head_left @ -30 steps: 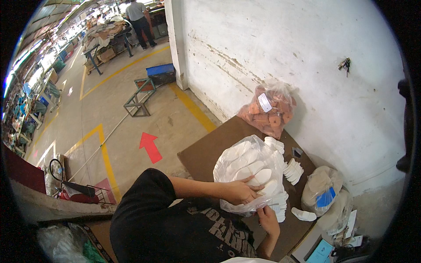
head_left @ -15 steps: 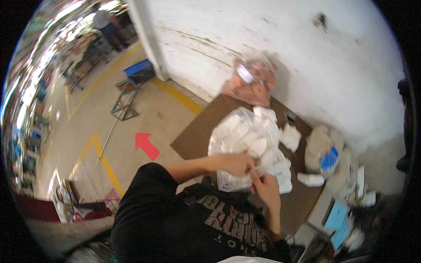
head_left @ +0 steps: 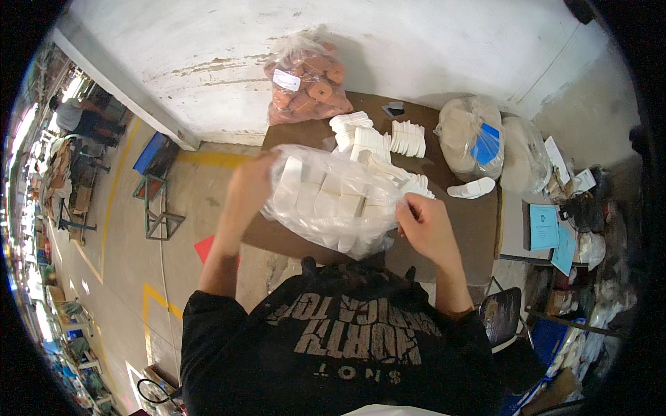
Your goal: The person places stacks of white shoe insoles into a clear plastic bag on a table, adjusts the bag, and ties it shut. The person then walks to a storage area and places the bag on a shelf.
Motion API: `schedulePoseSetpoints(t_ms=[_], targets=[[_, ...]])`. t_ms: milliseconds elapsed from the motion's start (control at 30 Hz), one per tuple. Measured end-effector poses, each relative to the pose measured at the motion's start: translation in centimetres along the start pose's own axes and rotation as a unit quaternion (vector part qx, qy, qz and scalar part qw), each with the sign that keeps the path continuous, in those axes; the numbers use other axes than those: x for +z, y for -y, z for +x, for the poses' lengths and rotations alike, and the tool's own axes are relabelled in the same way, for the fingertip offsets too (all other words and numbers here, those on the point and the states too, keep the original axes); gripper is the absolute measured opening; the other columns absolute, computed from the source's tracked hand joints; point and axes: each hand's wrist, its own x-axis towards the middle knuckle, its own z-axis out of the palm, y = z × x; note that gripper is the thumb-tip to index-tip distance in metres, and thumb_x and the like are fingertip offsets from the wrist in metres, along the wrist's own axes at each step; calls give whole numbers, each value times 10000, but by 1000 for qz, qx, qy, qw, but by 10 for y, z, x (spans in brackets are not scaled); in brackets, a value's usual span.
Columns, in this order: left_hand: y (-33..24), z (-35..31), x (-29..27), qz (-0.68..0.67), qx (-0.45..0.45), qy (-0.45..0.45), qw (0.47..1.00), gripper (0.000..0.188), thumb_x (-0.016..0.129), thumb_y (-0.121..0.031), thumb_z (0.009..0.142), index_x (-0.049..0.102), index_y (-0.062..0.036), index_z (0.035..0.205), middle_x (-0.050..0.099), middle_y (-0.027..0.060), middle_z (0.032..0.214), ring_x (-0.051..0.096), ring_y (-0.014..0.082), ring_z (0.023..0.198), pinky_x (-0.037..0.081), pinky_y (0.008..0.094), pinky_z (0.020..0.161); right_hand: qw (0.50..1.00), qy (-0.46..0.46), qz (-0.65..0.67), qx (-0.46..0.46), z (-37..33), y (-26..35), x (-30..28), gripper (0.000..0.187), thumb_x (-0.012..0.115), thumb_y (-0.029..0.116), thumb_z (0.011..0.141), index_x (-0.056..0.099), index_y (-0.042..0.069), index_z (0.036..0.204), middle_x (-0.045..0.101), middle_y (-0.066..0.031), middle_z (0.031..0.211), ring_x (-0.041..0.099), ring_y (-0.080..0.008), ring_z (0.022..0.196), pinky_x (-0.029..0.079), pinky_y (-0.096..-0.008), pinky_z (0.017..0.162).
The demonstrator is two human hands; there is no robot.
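Both hands grip 1 clear bag of white pieces: left hand; right hand; above brown table.

Only one view is given, taken from a head-worn fisheye camera and aimed steeply down over the chest. The brown surface and white wall are faced ahead, close by. The hands are caught near centre, and straight edges are bent toward the dark rim.

Bag of orange pieces, white stacks, brown table, blue papers, blue stool
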Motion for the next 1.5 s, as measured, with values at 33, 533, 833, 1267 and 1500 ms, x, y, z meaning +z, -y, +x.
schedulePoseSetpoints(t_ms=[33, 533, 833, 1267, 1500], targets=[[-1, 0, -22, -2, -33, -5, 999, 509, 624, 26, 910, 680, -120, 1395, 725, 207, 1228, 734, 360, 1046, 579, 426, 925, 1000, 1, 1, -3, 0, 6, -7, 306, 633, 190, 999, 594, -45, 807, 561, -130, 600, 505, -138, 534, 408, -360, 521], [-9, -52, -96, -65, -1, 138, 988, 461, 500, 145, 786, 779, -24, 1112, 594, 263, 1466, 659, 454, 1220, 543, 405, 1037, 951, 291, 45, -99, 2, -20, -64, 364, 563, 202, 1086, 537, 23, 1402, 682, -106, 1158, 658, -149, 970, 544, -333, 795], [-13, -65, -66, 20, -177, 184, 967, 333, 567, -47, 919, 751, 17, 1189, 512, 314, 1500, 544, 476, 1308, 430, 498, 1125, 909, -263, 94, 308, 48, -253, -104, 786, 757, 413, 938, 418, 13, 1523, 626, -169, 1320, 627, -254, 1152, 515, -416, 950], [-10, -39, -78, -315, -149, 61, 935, 953, 481, 115, 799, 168, -24, 1688, 199, 215, 1750, 169, 365, 1629, 134, 423, 1318, 771, -465, 62, 431, 97, -400, -133, 1430, 922, 653, 686, 99, -106, 1576, 350, -311, 1602, 461, -477, 1411, 452, -761, 1013], [-21, -28, -87, -27, -143, 119, 982, 603, 621, -28, 942, 541, -152, 1526, 248, 307, 1705, 243, 424, 1599, 306, 479, 1250, 779, -420, 296, 360, 69, -386, -145, 716, 807, 262, 894, 505, -49, 1463, 626, -241, 1349, 696, -423, 1097, 606, -587, 724]])
